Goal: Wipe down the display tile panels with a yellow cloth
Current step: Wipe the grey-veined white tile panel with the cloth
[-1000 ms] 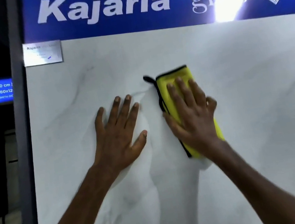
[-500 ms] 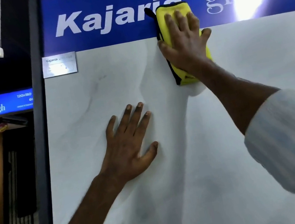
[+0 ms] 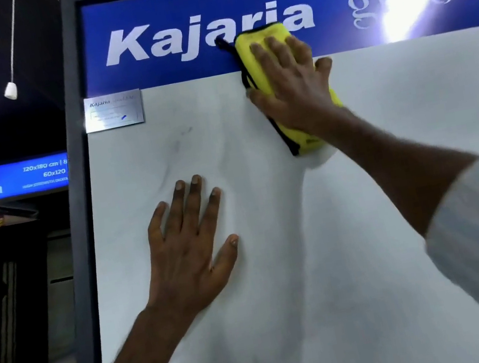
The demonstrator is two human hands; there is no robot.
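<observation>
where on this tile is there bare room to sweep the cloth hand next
Widest bare stretch: the tile panel right of the yellow cloth and right hand, under the blue header. Another lies below the left hand, between both forearms. Tighter: the top left, between the label plate, the dark frame and the left hand.

header band: "Kajaria" in white on blue, then "gr", rest lost in glare | label plate, top-left corner of tile panel: "Kajaria", smaller print unreadable | side sign, far left: "Kajaria", "tough", "120x180 cm", "60x120"
</observation>
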